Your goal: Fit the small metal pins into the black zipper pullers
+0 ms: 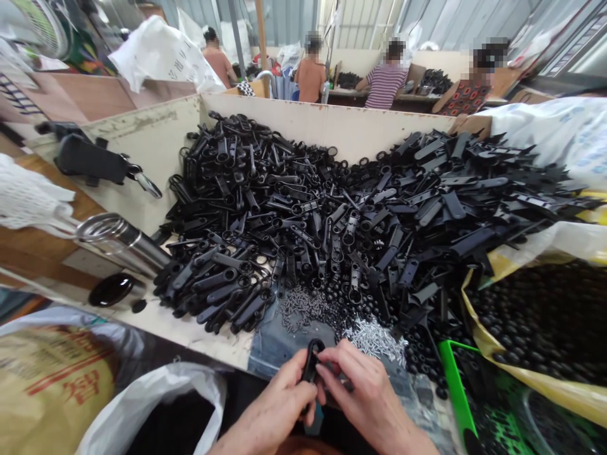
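My left hand point(284, 395) and my right hand point(360, 395) meet low in the view, both pinching a black plastic loop-shaped part point(311, 361) between the fingers. A small blue piece point(313, 420) shows below it, partly hidden by my left hand. Just ahead of my hands, small silver screws point(374, 339) and darker grey screws point(303, 308) lie in loose heaps on a piece of denim cloth point(277, 346). Behind them rises a large pile of black plastic strap-like parts point(303, 215).
A cream board wall point(322, 129) bounds the pile at the back. To the right, a yellow-lined sack of black beads point(535, 316) sits by a green tray point(456, 385). A steel flask point(121, 243) lies left. Several co-workers point(398, 82) sit beyond.
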Motion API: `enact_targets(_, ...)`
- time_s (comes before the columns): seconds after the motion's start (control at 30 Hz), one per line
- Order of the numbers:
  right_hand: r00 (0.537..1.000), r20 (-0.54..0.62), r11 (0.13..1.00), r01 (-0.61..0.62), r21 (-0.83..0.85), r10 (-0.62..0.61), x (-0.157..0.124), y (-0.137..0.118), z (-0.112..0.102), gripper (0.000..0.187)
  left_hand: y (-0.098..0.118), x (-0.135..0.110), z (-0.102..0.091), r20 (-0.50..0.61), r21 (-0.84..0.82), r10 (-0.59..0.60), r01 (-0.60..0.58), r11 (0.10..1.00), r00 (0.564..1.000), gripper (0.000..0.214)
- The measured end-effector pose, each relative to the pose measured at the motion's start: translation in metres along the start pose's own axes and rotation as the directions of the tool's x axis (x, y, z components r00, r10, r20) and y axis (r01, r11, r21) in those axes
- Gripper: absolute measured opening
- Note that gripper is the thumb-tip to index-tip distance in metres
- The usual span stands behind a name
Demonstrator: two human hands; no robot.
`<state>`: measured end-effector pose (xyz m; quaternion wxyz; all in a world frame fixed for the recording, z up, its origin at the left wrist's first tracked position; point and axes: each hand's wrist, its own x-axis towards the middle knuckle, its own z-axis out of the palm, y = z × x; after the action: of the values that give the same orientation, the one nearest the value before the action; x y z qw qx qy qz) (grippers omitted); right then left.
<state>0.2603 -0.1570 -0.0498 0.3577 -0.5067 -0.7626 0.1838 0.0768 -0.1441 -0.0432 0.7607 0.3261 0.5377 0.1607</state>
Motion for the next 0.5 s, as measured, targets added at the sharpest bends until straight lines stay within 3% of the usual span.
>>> enact_targets(0.1, 1.0, -0.002, 1.0, -0.017, 0.004, 0.017, -0.0027, -0.0008, 0.0018, 0.019, 0.0047, -0.0013, 0.001, 0.05, -0.002, 0.095, -0.095, 0.996, 0.994, 0.036)
enact_targets(0.2, 0.999, -0.007, 0.999, -0.034, 0.008, 0.034, -0.0057, -0.004, 0.0041, 0.024, 0.0074, -0.0024, 0.0021, 0.066, -0.003, 0.158, -0.158, 0.987, 0.985, 0.02)
enact_targets(0.4, 0.999, 0.005, 0.999, -0.035, 0.013, 0.035, -0.0096, -0.0072, 0.0053, 0.025, 0.0105, -0.002, 0.0023, 0.074, 0.063, 0.179, -0.184, 0.981, 0.981, 0.011)
enact_targets(0.5, 0.999, 0.043, 0.999, 0.008, -0.039, -0.007, -0.0093, -0.007, 0.0021, 0.025, 0.0113, 0.0023, 0.0011, 0.098, 0.171, 0.225, -0.239, 0.956, 0.97, 0.026)
